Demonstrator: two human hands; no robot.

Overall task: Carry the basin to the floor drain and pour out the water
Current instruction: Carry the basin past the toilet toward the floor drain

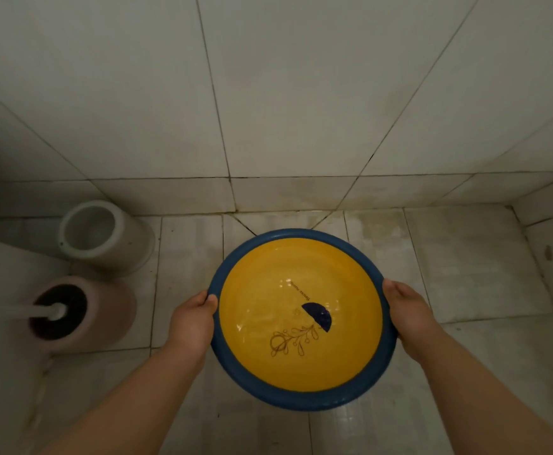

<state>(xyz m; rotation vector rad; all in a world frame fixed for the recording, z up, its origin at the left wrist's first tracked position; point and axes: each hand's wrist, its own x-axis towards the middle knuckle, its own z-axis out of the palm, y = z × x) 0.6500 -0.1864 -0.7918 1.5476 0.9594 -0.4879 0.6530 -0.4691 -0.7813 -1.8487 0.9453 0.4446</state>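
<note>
Over a pale tiled floor (465, 257), the basin (301, 394) is gripped at its blue rim by the left hand (191, 318) and right hand (406, 310), fingers curled tight. Shallow water is seen inside. Two holders, white (104, 238) and pink (81, 311), are parked left by the tiled wall (301, 93).

Dim bathroom corner: white tiled walls (301, 77) meet a stained pale tiled floor (465, 257); two cylindrical holders stand left.
</note>
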